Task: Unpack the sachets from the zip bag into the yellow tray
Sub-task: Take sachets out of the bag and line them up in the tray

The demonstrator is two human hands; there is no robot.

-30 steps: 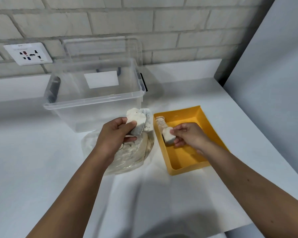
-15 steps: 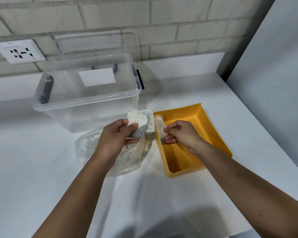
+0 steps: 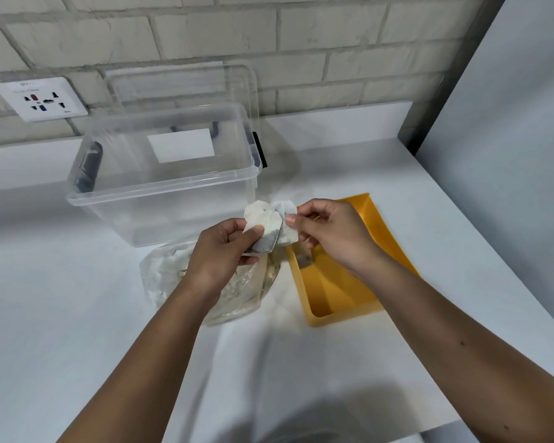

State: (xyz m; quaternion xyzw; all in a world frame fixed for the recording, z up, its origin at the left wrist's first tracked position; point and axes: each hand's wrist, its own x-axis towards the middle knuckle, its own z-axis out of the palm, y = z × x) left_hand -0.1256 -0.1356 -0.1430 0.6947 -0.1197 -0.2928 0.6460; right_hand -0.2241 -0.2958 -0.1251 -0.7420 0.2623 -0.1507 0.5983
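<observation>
left hand, right hand on sachets

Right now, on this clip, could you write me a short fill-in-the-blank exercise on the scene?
1. The left hand and the right hand both hold sachets; the zip bag lies ____ of the tray.
2. A loose sachet lies inside the tray, whose colour is ____.
3. The lid leans on the ____ wall behind the clear box.
Missing words: left; yellow; brick.
</observation>
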